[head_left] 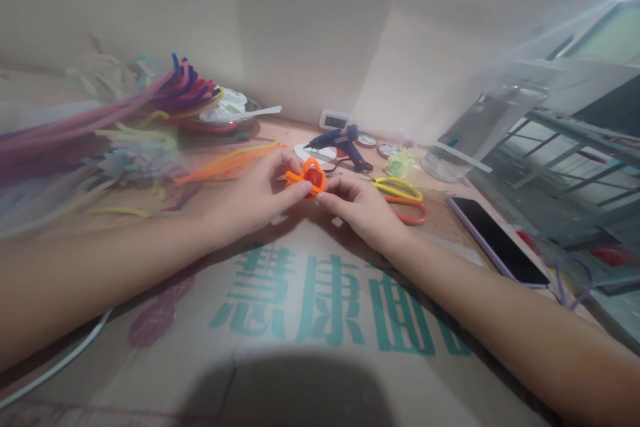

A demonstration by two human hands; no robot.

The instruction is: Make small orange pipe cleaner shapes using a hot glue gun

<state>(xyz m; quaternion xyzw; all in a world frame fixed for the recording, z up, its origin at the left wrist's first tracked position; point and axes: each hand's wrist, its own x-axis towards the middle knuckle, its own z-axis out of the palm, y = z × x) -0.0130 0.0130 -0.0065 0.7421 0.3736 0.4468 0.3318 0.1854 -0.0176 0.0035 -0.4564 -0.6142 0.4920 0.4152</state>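
My left hand (pixel 260 195) and my right hand (pixel 361 207) meet over a cardboard sheet (pixel 310 307) printed with green characters. Between their fingertips is a small orange pipe-cleaner shape (pixel 309 177) with a red centre. The left hand pinches it from the left with thumb and fingers closed on it. The right hand's fingers are curled and touch its right side. Loose orange pipe cleaners (pixel 227 163) lie just behind the left hand.
A heap of coloured pipe cleaners (pixel 145 103) fills the back left. A blue glue gun (pixel 343 143), yellow-handled scissors (pixel 400 190), an orange loop (pixel 410 210), a phone (pixel 497 240) and a clear container (pixel 465 143) lie behind and right. A white cable (pixel 55 367) runs lower left.
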